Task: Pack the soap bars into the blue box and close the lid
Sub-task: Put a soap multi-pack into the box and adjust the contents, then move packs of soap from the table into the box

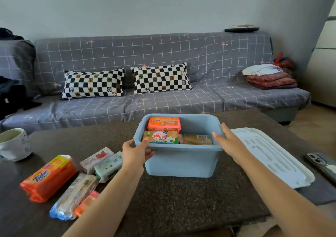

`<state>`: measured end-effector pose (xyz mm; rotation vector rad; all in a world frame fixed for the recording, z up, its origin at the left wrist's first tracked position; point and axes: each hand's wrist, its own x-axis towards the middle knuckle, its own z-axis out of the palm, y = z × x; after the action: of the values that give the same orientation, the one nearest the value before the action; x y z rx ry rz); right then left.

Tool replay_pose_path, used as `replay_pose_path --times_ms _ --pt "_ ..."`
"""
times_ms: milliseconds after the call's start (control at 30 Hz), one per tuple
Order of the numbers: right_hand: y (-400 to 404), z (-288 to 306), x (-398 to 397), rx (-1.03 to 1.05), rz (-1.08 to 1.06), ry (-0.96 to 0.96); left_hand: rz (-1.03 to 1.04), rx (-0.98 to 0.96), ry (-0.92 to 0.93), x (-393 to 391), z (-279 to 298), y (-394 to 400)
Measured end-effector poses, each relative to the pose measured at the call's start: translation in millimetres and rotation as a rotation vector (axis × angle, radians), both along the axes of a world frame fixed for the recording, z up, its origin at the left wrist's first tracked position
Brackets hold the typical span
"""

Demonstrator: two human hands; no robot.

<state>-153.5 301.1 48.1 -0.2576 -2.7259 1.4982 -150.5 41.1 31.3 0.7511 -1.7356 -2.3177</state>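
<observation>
Right hand's fingers (217,135) behind box rim (181,147)

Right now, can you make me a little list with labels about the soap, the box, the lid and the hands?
box: blue box open, on the dark table
soap inside: three packs showing
soap outside: Tide pack and other packs, left of box
lid: white lid lying flat, right of box
left hand: left hand gripping the box rim
right hand: right hand open against the box's right side

Open blue box (181,162) holds three wrapped soap bars (161,136) — white lid (272,156) flat beside it, more bars (49,176) left.
</observation>
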Motion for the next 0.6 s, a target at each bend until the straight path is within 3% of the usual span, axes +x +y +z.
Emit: replay_pose_path --times_ms 200,333,600 --pt "5 -1 -9 0.092 0.037 -0.006 0.022 0.028 0.012 12 5 8" --pt "-12 -4 4 0.402 0.023 0.276 -0.009 -0.036 -0.008 19 4 0" --pt "-100 -16 35 0.340 0.287 0.632 0.003 -0.309 0.021 53 -2 -39"
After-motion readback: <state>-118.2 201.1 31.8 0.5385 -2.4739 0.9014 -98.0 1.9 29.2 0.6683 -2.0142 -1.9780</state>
